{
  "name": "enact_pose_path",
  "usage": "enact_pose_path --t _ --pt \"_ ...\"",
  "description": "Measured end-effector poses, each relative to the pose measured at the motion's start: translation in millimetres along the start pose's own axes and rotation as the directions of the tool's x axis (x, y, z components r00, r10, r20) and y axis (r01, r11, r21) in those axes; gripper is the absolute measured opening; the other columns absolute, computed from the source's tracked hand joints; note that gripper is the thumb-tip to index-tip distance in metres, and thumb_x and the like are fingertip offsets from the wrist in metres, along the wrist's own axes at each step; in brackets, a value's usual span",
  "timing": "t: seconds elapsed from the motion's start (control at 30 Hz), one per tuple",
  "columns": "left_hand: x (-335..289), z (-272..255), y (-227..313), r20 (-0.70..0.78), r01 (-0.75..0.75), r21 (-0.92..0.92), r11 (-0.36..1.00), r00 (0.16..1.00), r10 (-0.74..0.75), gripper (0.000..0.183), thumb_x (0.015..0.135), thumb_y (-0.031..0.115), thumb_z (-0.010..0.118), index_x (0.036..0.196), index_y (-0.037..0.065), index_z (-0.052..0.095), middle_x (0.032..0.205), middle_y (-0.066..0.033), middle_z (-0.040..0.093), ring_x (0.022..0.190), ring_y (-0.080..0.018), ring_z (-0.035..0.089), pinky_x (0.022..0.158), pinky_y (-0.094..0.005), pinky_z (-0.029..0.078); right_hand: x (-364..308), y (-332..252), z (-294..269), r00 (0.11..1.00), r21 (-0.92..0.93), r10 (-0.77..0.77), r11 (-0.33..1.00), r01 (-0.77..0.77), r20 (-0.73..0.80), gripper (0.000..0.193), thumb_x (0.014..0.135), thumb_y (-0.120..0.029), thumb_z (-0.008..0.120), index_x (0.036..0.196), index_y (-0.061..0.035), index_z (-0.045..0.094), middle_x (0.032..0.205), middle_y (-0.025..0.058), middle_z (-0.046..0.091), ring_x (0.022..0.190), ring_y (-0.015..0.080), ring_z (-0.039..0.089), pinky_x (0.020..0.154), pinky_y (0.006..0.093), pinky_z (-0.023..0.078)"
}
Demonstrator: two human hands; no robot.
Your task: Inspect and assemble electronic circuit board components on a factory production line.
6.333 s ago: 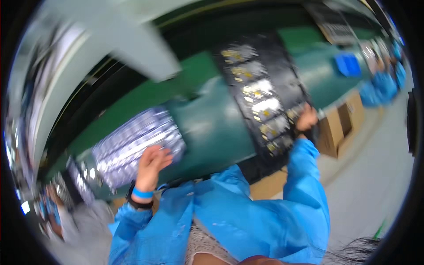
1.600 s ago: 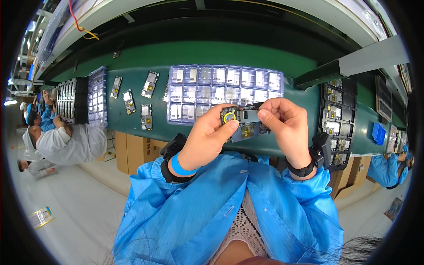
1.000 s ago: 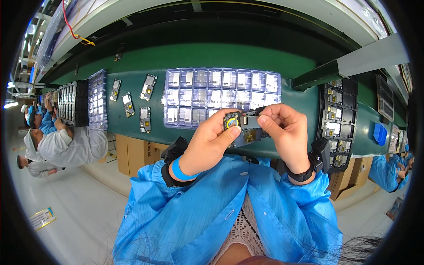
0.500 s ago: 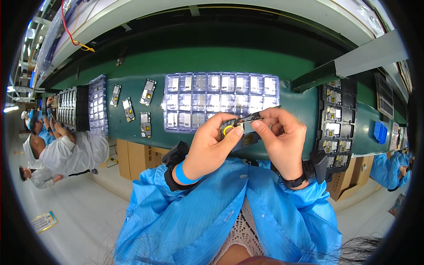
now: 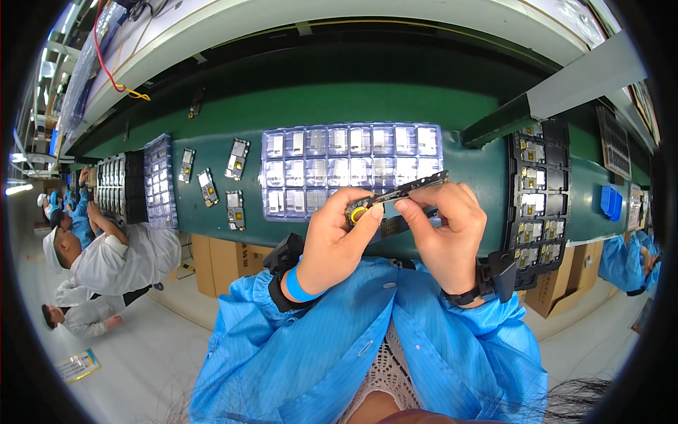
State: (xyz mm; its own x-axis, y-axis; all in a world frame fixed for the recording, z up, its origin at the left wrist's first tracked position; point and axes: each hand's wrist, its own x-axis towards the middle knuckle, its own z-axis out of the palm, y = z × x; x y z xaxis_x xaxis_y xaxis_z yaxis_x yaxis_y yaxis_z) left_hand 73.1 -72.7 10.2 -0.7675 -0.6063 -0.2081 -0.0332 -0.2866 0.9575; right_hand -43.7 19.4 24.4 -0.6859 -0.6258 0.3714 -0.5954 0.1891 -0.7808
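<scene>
Between my hands, above the near edge of the bench, a dark narrow circuit board (image 5: 418,185) is held tilted, its right end higher. My left hand (image 5: 332,237) pinches its left end between thumb and fingers, beside a round yellow part (image 5: 358,215). On the other side my right hand (image 5: 455,230) is closed at the board's right half, thumb in front and curled fingers behind; its exact contact is partly hidden. Just beyond lies a clear plastic tray (image 5: 264,157) with rows of silver pieces in its pockets.
Several loose circuit boards (image 5: 235,210) lie left of the clear tray. At the right stands a black tray (image 5: 515,212) of boards, with a blue bin (image 5: 611,203) farther right. A grey post (image 5: 558,95) slants over the bench (image 5: 480,169). Co-workers (image 5: 120,254) sit at left.
The board has turned between my hands, so its thin edge and raised right end now show. A silver face seen between my fingers before is now mostly out of sight. The view has shifted slightly.
</scene>
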Motion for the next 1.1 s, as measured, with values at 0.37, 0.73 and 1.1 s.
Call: enact_pose_path --t 0.37,0.73,1.1 --pt "1.4 1.2 3.4 0.033 0.013 -0.030 0.999 0.999 -0.012 0.015 0.086 0.008 0.053 0.097 -0.001 0.050 0.079 0.0010 0.051 0.070 -0.0018 0.044 0.059 -0.0169 0.038 -5.2 3.7 3.0 0.989 0.185 0.146 0.973 -0.138 -0.032 0.017 0.062 -0.002 0.073 0.072 -0.0003 0.060 0.076 0.0051 0.045 0.061 0.0131 0.053 0.049 0.0235 0.046" --pt "-0.9 3.2 3.3 0.035 -0.021 0.021 1.000 0.999 0.020 0.015 0.085 0.007 0.054 0.096 -0.002 0.049 0.079 -0.0002 0.052 0.070 -0.0026 0.044 0.058 -0.0176 0.038 0.0 18.5 -6.1 0.970 0.337 0.230 0.909 -0.244 0.081 0.039 0.059 -0.007 0.077 0.092 -0.0012 0.056 0.090 0.0086 0.053 0.064 0.0129 0.054 0.054 0.0241 0.044" --pt "6.3 10.2 4.8 0.040 -0.004 0.090 0.996 0.999 0.001 0.016 0.085 0.006 0.054 0.097 -0.003 0.047 0.078 -0.0009 0.052 0.069 -0.0033 0.045 0.058 -0.0171 0.038 -0.1 24.1 -13.0 0.901 0.429 0.370 0.793 -0.432 0.225 0.029 0.063 -0.004 0.072 0.086 0.0006 0.056 0.077 0.0081 0.056 0.064 0.0124 0.060 0.055 0.0225 0.046"
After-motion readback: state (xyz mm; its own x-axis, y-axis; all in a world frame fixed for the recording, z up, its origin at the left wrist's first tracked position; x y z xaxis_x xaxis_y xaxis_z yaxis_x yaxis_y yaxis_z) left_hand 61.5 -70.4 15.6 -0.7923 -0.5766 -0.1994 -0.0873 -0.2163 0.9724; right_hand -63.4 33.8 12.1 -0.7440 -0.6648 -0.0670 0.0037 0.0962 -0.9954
